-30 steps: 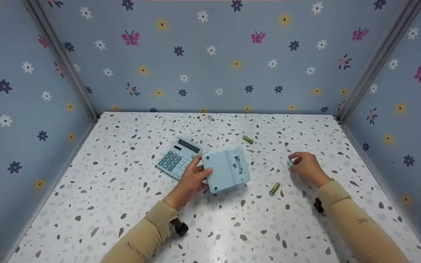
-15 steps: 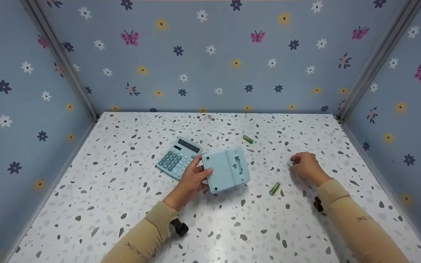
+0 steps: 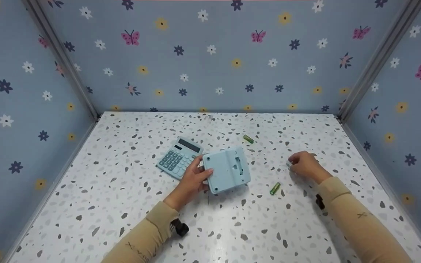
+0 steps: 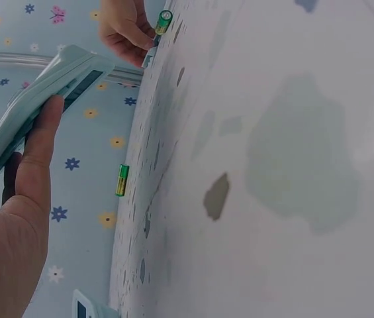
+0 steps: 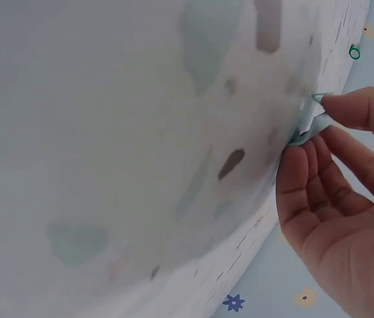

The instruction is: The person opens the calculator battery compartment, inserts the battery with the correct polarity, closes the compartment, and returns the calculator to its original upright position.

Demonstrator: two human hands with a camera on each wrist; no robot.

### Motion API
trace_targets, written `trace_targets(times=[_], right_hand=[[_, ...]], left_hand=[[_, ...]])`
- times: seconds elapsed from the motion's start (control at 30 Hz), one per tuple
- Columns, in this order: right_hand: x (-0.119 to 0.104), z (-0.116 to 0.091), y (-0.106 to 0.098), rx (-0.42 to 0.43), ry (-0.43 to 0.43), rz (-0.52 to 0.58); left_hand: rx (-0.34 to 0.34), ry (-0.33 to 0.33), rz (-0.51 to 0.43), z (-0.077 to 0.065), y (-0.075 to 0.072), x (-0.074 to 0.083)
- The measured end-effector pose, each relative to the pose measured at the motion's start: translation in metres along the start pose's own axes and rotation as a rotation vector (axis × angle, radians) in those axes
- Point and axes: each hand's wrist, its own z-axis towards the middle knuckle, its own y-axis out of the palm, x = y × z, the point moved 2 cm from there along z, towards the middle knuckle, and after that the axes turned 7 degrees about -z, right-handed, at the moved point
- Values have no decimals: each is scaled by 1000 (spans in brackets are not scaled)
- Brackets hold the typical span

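My left hand [image 3: 191, 178] grips a light blue calculator [image 3: 219, 172] by its left side, thumb on top. Its back faces up, and the battery compartment [image 3: 238, 165] is uncovered. In the left wrist view that calculator [image 4: 24, 112] stands tilted above the table. My right hand [image 3: 305, 166] is low at the tabletop on the right. Between its thumb and fingers it pinches a small light blue battery cover [image 5: 314, 129], mostly hidden by the hand in the head view. One green battery [image 3: 275, 188] lies between the hands, another [image 3: 248, 139] farther back.
A second light blue calculator [image 3: 172, 160] lies keys up on the speckled table [image 3: 122, 204], partly behind my left hand. Blue flowered panels [image 3: 210, 65] enclose the table at the back and both sides, with grey metal posts [image 3: 378, 62] in the corners.
My right thumb and fingers have drawn together on the battery cover, and more of it shows at the fingertips. The left hand, its calculator and the batteries have stayed in place.
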Motion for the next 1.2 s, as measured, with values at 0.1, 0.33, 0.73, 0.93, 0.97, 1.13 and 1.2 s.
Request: trace_targets(times=[0.1,0.33,0.73,0.93,0.97,1.13,1.2], right_hand=[[1,1,-2,-33,-37,-16],[1,1,-5,-61,-79,-48],[3,1,0,-20,-85,-79],[4,1,1,-7,-123,-78],[4,1,1,-6,-131,-77],[4,1,0,-10,-121,-76],[4,1,-1,-8,-119,-80]], left_hand=[[2,-1,4,1,-1,0],[15,-5,-3,1,0,2],[7,2,-18,-2,0,1],[21,-4,-3,-2,-1,1],[23,-6,0,-2,-1,1],[22,-6,-1,-1,-3,1],[19,-4,-9,-1,-3,2]])
